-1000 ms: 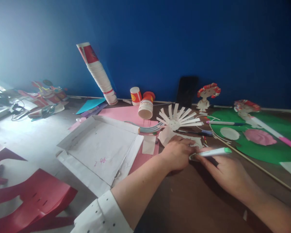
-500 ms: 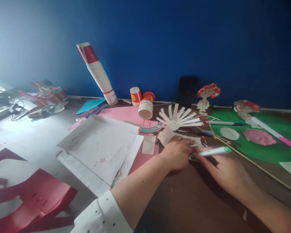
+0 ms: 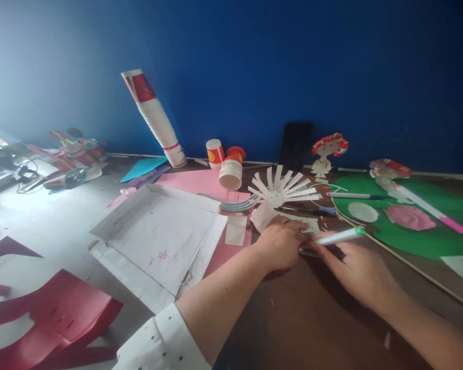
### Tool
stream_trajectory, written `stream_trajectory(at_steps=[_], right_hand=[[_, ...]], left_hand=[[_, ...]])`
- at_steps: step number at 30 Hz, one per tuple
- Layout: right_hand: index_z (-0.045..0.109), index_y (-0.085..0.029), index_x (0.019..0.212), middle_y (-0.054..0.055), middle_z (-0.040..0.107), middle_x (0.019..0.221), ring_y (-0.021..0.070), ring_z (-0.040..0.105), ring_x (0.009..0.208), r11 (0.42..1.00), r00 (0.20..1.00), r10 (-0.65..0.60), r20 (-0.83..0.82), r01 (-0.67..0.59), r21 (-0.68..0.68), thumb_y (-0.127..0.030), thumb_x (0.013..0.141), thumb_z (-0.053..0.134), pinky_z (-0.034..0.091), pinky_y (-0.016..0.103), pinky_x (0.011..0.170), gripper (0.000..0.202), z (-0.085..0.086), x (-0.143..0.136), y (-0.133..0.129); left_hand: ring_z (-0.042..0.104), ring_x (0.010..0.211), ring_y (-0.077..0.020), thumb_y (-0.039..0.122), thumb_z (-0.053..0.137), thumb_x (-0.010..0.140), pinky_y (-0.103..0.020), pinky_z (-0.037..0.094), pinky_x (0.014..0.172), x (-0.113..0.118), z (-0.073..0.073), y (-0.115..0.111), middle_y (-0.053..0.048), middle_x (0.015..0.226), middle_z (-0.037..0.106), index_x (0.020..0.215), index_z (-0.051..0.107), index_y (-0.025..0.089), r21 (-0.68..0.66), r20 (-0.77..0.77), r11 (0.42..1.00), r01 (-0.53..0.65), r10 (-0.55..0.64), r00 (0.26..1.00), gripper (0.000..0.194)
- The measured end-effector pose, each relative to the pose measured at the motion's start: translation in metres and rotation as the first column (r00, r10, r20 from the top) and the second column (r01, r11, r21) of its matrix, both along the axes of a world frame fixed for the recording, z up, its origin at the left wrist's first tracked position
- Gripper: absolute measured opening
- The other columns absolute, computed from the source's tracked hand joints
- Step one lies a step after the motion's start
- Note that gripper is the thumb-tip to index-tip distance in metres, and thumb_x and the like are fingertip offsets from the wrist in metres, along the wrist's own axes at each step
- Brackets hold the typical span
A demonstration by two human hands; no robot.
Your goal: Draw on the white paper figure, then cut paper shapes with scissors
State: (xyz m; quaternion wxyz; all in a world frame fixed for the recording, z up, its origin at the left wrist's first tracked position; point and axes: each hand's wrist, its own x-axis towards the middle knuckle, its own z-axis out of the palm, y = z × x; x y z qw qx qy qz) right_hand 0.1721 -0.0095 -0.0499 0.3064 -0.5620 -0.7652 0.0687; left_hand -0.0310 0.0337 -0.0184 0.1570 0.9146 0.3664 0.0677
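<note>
My right hand (image 3: 359, 271) is closed around a marker pen (image 3: 339, 237) with a white barrel and a green end, its tip hidden behind the fingers. Beside it, my left hand (image 3: 282, 242) presses down with bent fingers on a piece of white paper (image 3: 312, 224), most of which the two hands cover. Just beyond the left hand lies a paper cup cut into spread strips (image 3: 277, 198). A dark pen (image 3: 308, 210) rests between that cup and the hands.
At left lies a shallow white box (image 3: 150, 221) on pink paper. Paper cups (image 3: 230, 174) and a leaning cup stack (image 3: 160, 123) stand near the blue wall. A phone (image 3: 295, 146) and paper figure (image 3: 326, 156) lean there. Green paper (image 3: 401, 241), markers and a thin stick (image 3: 416, 267) lie right.
The marker has shifted slightly in my right hand, its green end now a little higher. My left hand stays in place on the paper. The view has moved very slightly.
</note>
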Motion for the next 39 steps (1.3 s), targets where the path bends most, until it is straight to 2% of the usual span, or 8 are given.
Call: stream_trajectory(at_steps=[8, 12, 16, 24, 34, 39], right_hand=[[0.083, -0.025, 0.103, 0.009, 0.088, 0.096, 0.0340, 0.084, 0.087, 1.000, 1.000, -0.026, -0.005, 0.026, -0.006, -0.055, 0.100, 0.056, 0.066, 0.038, 0.065, 0.040, -0.0021, 0.0013, -0.0003], [0.083, -0.024, 0.100, 0.009, 0.088, 0.093, 0.0342, 0.085, 0.082, 0.999, 0.999, -0.033, 0.012, 0.033, 0.014, -0.057, 0.101, 0.052, 0.065, 0.038, 0.063, 0.046, -0.0013, 0.0010, -0.0002], [0.083, -0.022, 0.100, 0.009, 0.088, 0.094, 0.0347, 0.085, 0.085, 1.000, 1.000, -0.005, -0.001, 0.005, 0.030, -0.058, 0.102, 0.050, 0.065, 0.040, 0.067, 0.049, 0.0000, 0.0005, 0.0003], [0.083, -0.025, 0.103, 0.007, 0.087, 0.099, 0.0307, 0.084, 0.090, 0.999, 0.998, 0.044, -0.048, -0.043, 0.016, -0.050, 0.102, 0.055, 0.066, 0.038, 0.077, 0.037, 0.0033, -0.0002, 0.0009], [0.083, -0.023, 0.101, 0.007, 0.087, 0.098, 0.0290, 0.084, 0.087, 0.990, 0.997, 0.082, -0.007, -0.080, 0.113, -0.046, 0.104, 0.054, 0.066, 0.035, 0.076, 0.037, 0.0038, -0.0011, 0.0010], [0.082, -0.024, 0.101, 0.006, 0.087, 0.097, 0.0277, 0.084, 0.086, 0.989, 0.995, 0.103, -0.008, -0.102, 0.108, -0.042, 0.104, 0.055, 0.066, 0.034, 0.075, 0.033, 0.0061, -0.0012, 0.0010]], left_hand=[[0.058, 0.134, -0.0271, 0.010, 0.057, 0.092, -0.041, 0.045, 0.117, 0.0003, -0.0003, -0.0004, -0.005, 0.151, 0.064, 0.136, 0.072, 0.022, -0.001, 0.012, 1.000, -0.003, 0.003, 1.000, 0.047], [0.060, 0.131, -0.0265, 0.011, 0.056, 0.094, -0.041, 0.046, 0.116, 0.0005, -0.0032, 0.0006, -0.005, 0.149, 0.066, 0.134, 0.073, 0.023, 0.008, 0.037, 1.000, -0.008, 0.008, 0.999, 0.045], [0.060, 0.131, -0.0268, 0.012, 0.057, 0.093, -0.040, 0.045, 0.117, 0.0007, -0.0038, 0.0008, -0.005, 0.149, 0.065, 0.135, 0.072, 0.021, -0.003, 0.032, 1.000, 0.001, -0.001, 1.000, 0.045], [0.061, 0.132, -0.0247, 0.011, 0.053, 0.095, -0.038, 0.044, 0.117, 0.0006, -0.0042, 0.0006, -0.006, 0.150, 0.065, 0.138, 0.070, 0.020, -0.010, 0.048, 1.000, -0.004, 0.004, 0.999, 0.047], [0.062, 0.129, -0.0259, 0.010, 0.055, 0.091, -0.039, 0.045, 0.116, 0.0004, -0.0086, 0.0020, -0.007, 0.147, 0.066, 0.135, 0.071, 0.019, 0.019, 0.061, 1.000, 0.012, -0.013, 0.998, 0.047], [0.061, 0.130, -0.0263, 0.010, 0.054, 0.093, -0.039, 0.044, 0.116, 0.0008, -0.0068, 0.0016, -0.006, 0.149, 0.066, 0.137, 0.071, 0.019, 0.008, 0.051, 1.000, 0.010, -0.011, 0.999, 0.048]])
